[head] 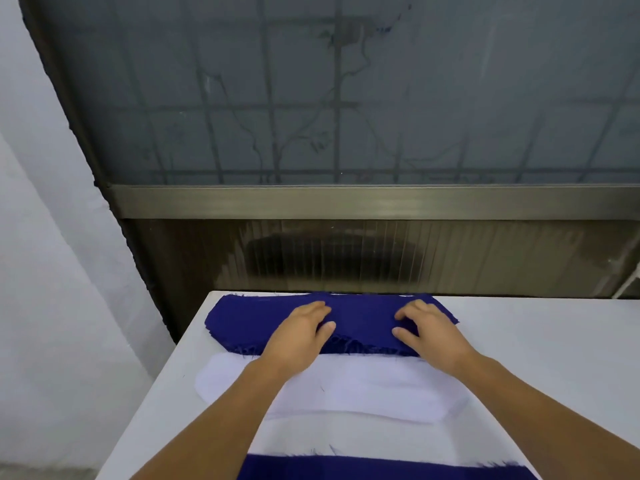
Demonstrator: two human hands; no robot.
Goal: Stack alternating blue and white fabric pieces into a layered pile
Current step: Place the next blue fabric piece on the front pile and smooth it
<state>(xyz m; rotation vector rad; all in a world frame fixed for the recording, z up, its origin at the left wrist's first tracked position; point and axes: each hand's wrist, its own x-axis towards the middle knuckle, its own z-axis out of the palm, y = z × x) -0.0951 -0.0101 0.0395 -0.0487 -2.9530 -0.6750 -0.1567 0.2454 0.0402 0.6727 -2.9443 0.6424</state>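
left hand [298, 332] | fingers curled, gripping dark blue frayed fabric piece [249, 320] at far edge of white table [554, 341] | right hand [427, 332] | likewise gripping it | white curved fabric piece [363, 389] | just nearer

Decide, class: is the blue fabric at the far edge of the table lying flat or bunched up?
Mostly flat. The blue fabric lies spread on the table, rumpled slightly between the left hand and right hand.

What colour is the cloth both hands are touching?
Dark blue fabric, seen in the head view.
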